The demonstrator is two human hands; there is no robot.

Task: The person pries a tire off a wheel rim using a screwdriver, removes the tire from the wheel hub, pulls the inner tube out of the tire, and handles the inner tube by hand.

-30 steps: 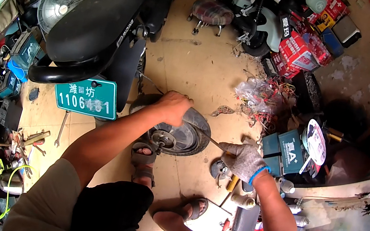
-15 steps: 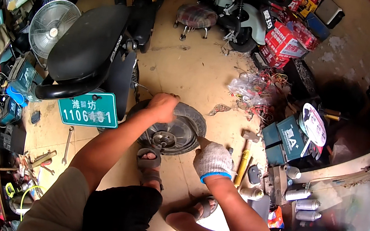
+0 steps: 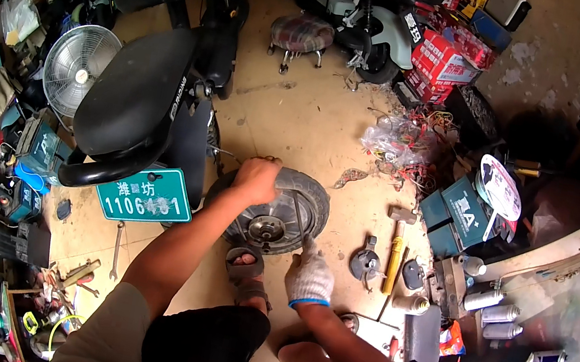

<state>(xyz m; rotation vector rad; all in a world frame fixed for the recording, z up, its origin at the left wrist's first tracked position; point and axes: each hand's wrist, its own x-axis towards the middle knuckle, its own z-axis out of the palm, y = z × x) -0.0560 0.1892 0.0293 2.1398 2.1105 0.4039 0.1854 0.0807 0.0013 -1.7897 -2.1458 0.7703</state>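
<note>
A black tyred scooter wheel (image 3: 293,209) with a dark hub lies on the floor by my sandalled foot. My bare left hand (image 3: 259,182) is closed on the top of the tyre. My right hand (image 3: 307,281), in a light knitted glove with a blue cuff, is closed round a thin metal bar (image 3: 302,233), which reaches up onto the wheel's rim; its lower part is hidden in the glove. Right of the wheel lie a round dark metal part (image 3: 365,262), a yellow-handled hammer (image 3: 395,254) and a small black object (image 3: 413,274).
A black scooter seat (image 3: 125,105) and green plate (image 3: 148,195) are at left, with a fan (image 3: 82,75) and wrenches (image 3: 117,251). Beyond are a plaid stool (image 3: 302,34) and scooters. Right are tangled wires (image 3: 413,144), red boxes (image 3: 443,61), batteries (image 3: 465,220) and spray cans (image 3: 499,312).
My right hand has moved left and down to below the wheel, swinging the bar more upright. My left hand stays on the tyre. The whole view has shifted.
</note>
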